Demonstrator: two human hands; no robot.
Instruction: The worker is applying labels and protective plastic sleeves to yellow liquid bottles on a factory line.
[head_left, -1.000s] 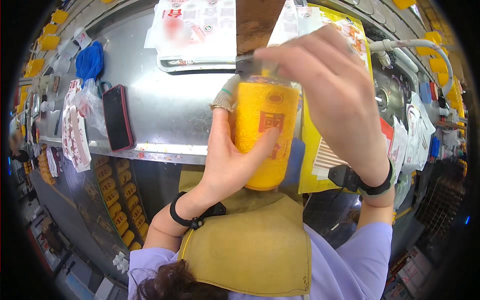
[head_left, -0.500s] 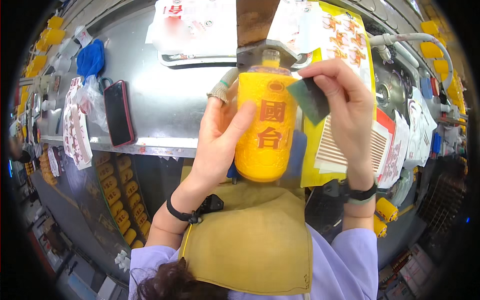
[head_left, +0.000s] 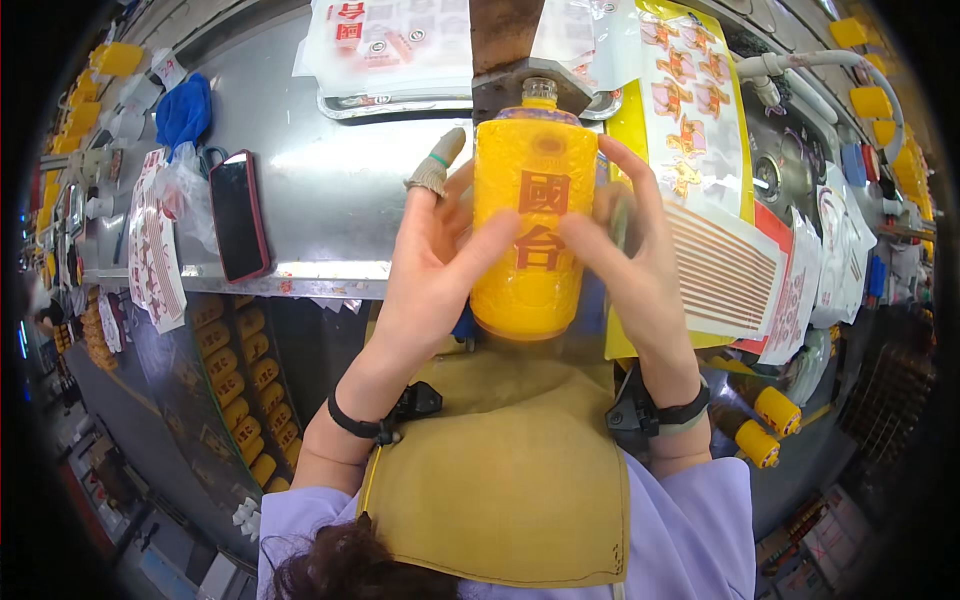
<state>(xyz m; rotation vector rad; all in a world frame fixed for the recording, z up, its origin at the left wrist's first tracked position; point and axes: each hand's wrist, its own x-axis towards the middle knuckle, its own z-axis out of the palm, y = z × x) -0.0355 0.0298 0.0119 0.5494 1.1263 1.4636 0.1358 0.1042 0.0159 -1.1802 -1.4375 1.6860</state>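
Steadying seems in hand — the yellow bottle (head_left: 541, 215), at the frame's upper centre, is pinched between left hand (head_left: 428, 262) and right hand (head_left: 637, 262) — and even pressure is probably called for next.

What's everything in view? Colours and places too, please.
Held bottle: one, yellow, centre
Tabletop: one, silver metal, ahead
Phone: one, black, red case, left
Bag: one, clear, beside phone
Cloth: one, blue, upper left
Printed sheets: several, white, top
Sticker sheet: one, white and orange, upper right
Striped sheet: one visible, brownish, right
Pipe: one, white, upper right
Loose bottles: two, yellow, lower right
Racked bottles: many, yellow, lower left
Edges: more, too blurred to tell
Apron: one, tan, bottom
Finger cover: one, beige, left fingertip
Left hand: one, bottle's left
Right hand: one, bottle's right
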